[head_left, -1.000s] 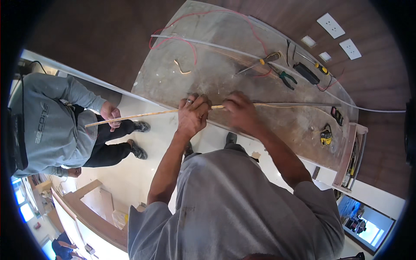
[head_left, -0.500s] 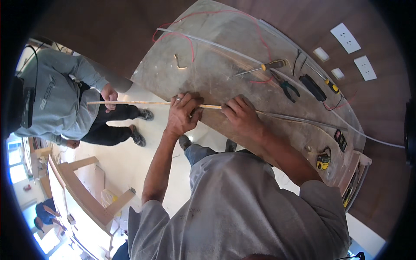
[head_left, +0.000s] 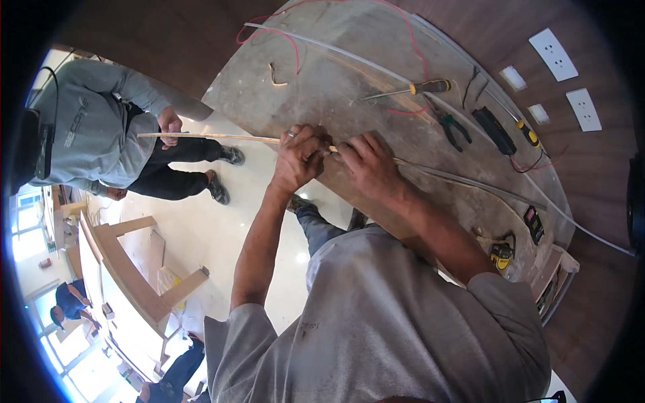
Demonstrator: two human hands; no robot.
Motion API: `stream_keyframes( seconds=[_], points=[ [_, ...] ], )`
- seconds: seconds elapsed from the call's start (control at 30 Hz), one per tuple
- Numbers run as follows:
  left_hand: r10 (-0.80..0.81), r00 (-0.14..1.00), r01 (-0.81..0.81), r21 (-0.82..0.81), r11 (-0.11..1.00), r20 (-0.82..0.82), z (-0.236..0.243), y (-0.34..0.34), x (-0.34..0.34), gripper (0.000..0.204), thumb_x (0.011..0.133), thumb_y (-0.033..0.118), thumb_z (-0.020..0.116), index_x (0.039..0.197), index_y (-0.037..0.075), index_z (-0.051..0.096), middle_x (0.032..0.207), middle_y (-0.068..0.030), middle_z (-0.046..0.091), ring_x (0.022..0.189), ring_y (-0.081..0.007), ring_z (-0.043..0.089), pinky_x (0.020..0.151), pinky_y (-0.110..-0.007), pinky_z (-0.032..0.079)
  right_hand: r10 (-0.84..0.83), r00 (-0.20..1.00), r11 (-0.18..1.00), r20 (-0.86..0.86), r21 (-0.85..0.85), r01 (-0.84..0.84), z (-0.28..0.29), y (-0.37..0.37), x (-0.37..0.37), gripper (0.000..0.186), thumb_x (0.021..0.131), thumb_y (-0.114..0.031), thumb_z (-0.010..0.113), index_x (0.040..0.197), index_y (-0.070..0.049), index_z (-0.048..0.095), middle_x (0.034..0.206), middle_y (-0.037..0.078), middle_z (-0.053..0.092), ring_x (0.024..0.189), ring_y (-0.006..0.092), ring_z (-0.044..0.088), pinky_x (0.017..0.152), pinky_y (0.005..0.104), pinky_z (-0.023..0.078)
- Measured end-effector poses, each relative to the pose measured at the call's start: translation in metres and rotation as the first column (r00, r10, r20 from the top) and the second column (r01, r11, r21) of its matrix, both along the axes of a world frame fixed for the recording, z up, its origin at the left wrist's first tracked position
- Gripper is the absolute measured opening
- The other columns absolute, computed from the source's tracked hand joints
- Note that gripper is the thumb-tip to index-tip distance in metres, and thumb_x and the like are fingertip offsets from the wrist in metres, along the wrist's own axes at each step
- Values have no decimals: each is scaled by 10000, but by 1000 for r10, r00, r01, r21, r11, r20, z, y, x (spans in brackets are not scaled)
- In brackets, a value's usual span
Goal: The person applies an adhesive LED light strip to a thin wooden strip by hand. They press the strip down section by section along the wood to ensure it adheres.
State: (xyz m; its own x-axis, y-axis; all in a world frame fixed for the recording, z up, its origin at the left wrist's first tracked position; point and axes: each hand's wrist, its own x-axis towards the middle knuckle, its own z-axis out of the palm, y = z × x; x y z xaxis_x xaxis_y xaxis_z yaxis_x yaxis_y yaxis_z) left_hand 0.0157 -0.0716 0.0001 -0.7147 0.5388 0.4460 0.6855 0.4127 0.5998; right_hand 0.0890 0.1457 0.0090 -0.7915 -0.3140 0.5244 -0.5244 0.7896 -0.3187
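My left hand (head_left: 299, 158), with a ring on it, is closed round a long thin yellowish strip (head_left: 235, 137) above the front edge of a dusty worktop (head_left: 329, 80). Just right of it my right hand (head_left: 369, 168) pinches the same strip, fingers bent; the fingertips partly hide it. A co-worker's hand (head_left: 169, 126) holds the strip toward its left end. A thin grey channel (head_left: 470, 186) runs right from beneath my right hand, beside a loose pale wire. A screwdriver (head_left: 430, 87) and green-handled pliers (head_left: 453, 131) lie beyond my hands.
The worktop bears red wire (head_left: 295, 54), a black box (head_left: 494, 131), another screwdriver (head_left: 527, 133), a small device (head_left: 534, 225) and a yellow tape measure (head_left: 500, 255). Dark panels with sockets (head_left: 557, 54) surround it. The co-worker (head_left: 101, 127) stands left; other people work near curved furniture (head_left: 121, 282).
Both my hands have risen slightly in the picture and shifted right since half a second ago, now closer together on the strip. The strip's left part sits higher in view as the camera shifts.
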Motion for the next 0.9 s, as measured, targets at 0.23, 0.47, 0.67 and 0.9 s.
stream_keyframes(
  seconds=[0.23,0.47,0.67,0.9],
  points=[
    [-9,996,4,-58,998,-86,3,4,-2,242,704,18,768,889,166,721,1160,40,750,1120,-248,667,917,-422,439,61,998,992,-36,117,-56,2,2,-6,208,866,-175,676,1039,-60,683,1034,88,608,1030,299,592,901,466,503],
    [-40,990,33,-55,998,-132,-2,3,-2,267,683,1,731,894,164,719,1173,41,750,1157,-238,666,916,-428,444,109,994,970,-1,221,-106,9,1,-4,157,832,-164,660,965,-81,674,1017,82,611,1032,297,587,927,478,472],
    [-43,989,33,-74,997,-141,-5,-2,-1,287,688,0,740,922,166,716,1197,38,742,1165,-246,665,921,-433,445,49,995,997,92,47,-53,10,0,-1,180,859,-141,704,1021,-64,688,1085,103,640,1093,322,592,983,490,485],
    [-7,988,7,-3,1000,-157,2,3,2,244,716,16,756,899,159,682,1116,11,748,1051,-263,670,891,-419,439,-72,947,994,312,101,42,37,26,5,191,897,-93,701,1084,-57,704,1102,138,645,1132,373,612,963,510,538]
  ],
)
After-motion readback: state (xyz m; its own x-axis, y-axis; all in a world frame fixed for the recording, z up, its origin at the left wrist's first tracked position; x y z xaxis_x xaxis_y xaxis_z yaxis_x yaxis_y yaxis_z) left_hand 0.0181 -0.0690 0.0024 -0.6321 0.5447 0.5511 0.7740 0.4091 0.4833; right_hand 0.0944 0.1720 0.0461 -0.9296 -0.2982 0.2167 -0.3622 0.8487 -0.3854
